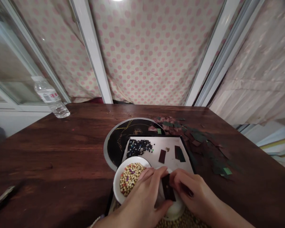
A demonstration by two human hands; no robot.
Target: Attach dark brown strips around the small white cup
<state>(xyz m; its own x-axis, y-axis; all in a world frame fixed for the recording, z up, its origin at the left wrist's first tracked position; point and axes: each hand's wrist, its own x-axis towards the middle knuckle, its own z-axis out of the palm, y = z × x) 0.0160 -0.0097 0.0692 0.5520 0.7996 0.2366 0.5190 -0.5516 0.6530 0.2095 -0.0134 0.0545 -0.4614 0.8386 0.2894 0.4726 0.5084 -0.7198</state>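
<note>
**Two hands pinch a dark brown strip (168, 187) above a round white dish (173, 210) at the near edge of the table.**

A metal tool (1, 199) lies at the left edge of the wooden table (49, 158), and a plastic water bottle (51, 98) lies at the far left corner, its label too small to read. Next is a white bowl (116, 186) of wooden beads (130, 178). The left hand (141, 202) has its fingers pressed together and pinches the strip's left side. The right hand (192, 190) bends its fingers around the other side. Behind them, a black-edged white tray (156, 136) holds dark beads (139, 148). Green and brown paper scraps (199, 142) lie toward the right edge.
</note>
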